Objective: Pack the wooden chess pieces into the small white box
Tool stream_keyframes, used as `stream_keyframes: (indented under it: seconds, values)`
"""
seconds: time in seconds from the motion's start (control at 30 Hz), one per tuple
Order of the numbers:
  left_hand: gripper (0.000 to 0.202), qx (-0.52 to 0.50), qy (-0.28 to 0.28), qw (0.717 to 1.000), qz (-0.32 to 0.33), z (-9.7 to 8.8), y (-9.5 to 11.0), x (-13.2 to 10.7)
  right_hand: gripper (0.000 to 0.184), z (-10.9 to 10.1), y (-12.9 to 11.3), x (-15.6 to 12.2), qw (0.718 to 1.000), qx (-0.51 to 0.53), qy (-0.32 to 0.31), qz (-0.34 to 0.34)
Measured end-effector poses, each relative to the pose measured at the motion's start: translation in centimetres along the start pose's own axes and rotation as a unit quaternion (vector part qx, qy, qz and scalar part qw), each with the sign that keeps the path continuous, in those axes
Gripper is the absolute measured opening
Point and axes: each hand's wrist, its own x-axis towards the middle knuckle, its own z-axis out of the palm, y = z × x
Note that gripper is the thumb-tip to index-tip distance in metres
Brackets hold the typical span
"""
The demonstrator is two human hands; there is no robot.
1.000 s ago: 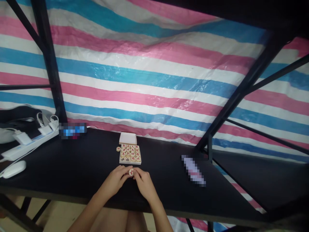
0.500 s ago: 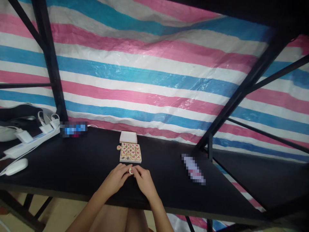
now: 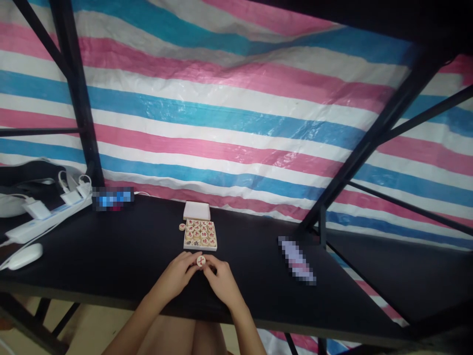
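Observation:
Between my two hands is a round Chinese chess piece (image 3: 200, 261) with a red character facing up. The fingers of my left hand (image 3: 179, 272) pinch its left side. From the right, the fingers of my right hand (image 3: 220, 277) are closed at its other edge. Just beyond my fingertips lies an open white box (image 3: 200, 248) filled with rows of chess pieces, most with red characters and a couple with black at the front left. One loose chess piece (image 3: 182, 227) rests on the table beside the box's left edge.
Behind the box lies its white lid (image 3: 197, 210). On the black table (image 3: 254, 276), a power strip (image 3: 50, 217) with plugged chargers and a white mouse-shaped object (image 3: 25, 256) are at left. A blurred lilac object (image 3: 296, 260) lies at right. Black frame posts (image 3: 340, 167) border a striped sheet (image 3: 221, 113).
The chess piece between my hands shows more of its red-marked face now, as my right fingers have shifted off it towards its edge. The box and loose piece have stayed put.

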Motion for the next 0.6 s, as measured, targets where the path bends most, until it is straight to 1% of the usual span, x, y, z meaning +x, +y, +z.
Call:
stream_keyframes:
  seconds: [0.17,0.27,0.37,0.47,0.6]
  values:
    - [0.034,-0.028,0.008,0.999,-0.015,0.0,0.2,0.0,0.025,-0.1,0.0,0.0,1.0,0.018,-0.003,0.003]
    - [0.037,-0.056,0.03,0.997,-0.04,0.0,0.1,0.1,0.025,-0.1,0.3,0.0,0.999,0.032,0.006,0.016]
    - [0.029,-0.069,0.049,0.995,-0.049,-0.2,0.3,0.2,0.029,-0.1,0.5,0.0,0.999,0.041,0.011,0.031]
    - [0.023,-0.082,0.037,0.995,-0.042,-0.5,0.9,0.2,0.032,0.0,0.7,-0.1,0.998,0.05,0.007,0.031]
    - [0.024,-0.122,0.026,0.99,-0.058,-0.9,1.5,0.1,0.029,-0.1,0.8,-0.1,0.999,0.036,0.009,0.017]
